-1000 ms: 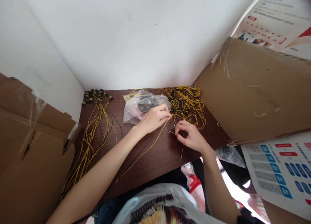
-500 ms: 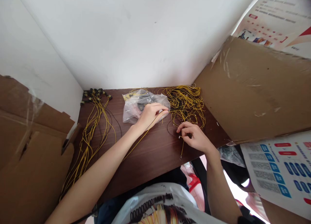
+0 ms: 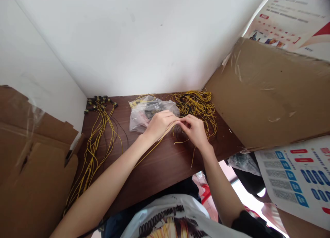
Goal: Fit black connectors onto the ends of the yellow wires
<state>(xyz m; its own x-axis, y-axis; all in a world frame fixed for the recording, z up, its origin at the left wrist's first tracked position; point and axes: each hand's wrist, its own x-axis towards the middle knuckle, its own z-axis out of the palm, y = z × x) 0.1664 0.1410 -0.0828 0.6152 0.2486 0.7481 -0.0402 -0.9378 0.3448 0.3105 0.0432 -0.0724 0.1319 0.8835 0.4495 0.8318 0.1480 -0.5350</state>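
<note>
My left hand [image 3: 163, 123] is closed in a pinch on a yellow wire [image 3: 149, 152], whose length trails back under my left forearm. Fingertips of my right hand [image 3: 194, 128] meet those of the left and are pinched together. What sits between the right fingers is too small to make out. Behind my left hand lies a clear plastic bag [image 3: 139, 119] with dark and yellow small parts inside. A tangled heap of yellow and black wires [image 3: 198, 104] spreads just beyond my right hand. Loose wire ends lie on the brown table [image 3: 160, 172] below it.
On the left lies a bundle of yellow wires [image 3: 99, 138] with black connectors [image 3: 103, 99] at its far end. Cardboard panels [image 3: 270, 97] stand at the right, with another cardboard piece [image 3: 38, 169] at the left. A white wall [image 3: 144, 45] closes off the back.
My right hand has moved up and left from beside the wire heap to meet the left fingertips. My left hand has stayed nearly in place, holding the yellow wire.
</note>
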